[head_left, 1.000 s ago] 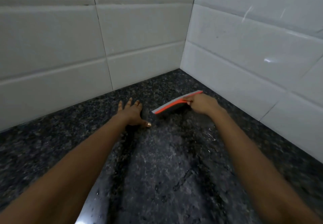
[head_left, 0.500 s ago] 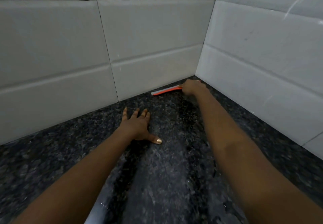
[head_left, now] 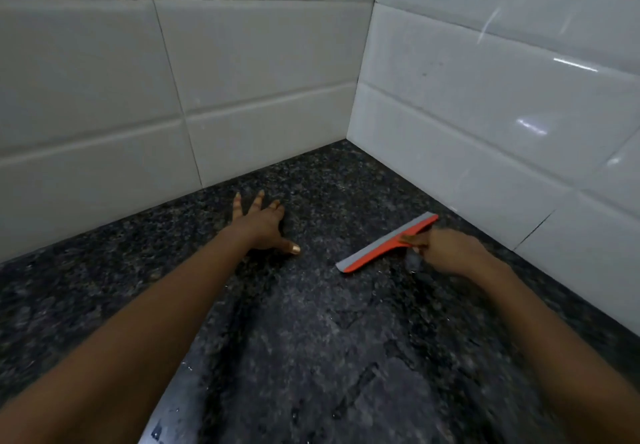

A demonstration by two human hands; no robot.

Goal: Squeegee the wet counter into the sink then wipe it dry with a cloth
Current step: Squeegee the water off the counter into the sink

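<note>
An orange squeegee [head_left: 384,244] with a grey blade rests its edge on the dark speckled granite counter [head_left: 311,339], lying diagonally near the right wall. My right hand [head_left: 450,251] is closed around its handle, just right of the blade. My left hand [head_left: 261,227] lies flat on the counter with fingers spread, left of the squeegee and apart from it. Wet streaks and droplets show on the counter between my forearms. No sink and no cloth are in view.
White tiled walls meet in a corner [head_left: 349,138] behind the counter, one along the back [head_left: 173,97] and one on the right [head_left: 502,114]. A shiny metal strip [head_left: 162,419] shows at the bottom edge, between my arms.
My right hand has pulled the squeegee back from the corner at the back wall toward me and to the right. The left hand stays flat in about the same spot.
</note>
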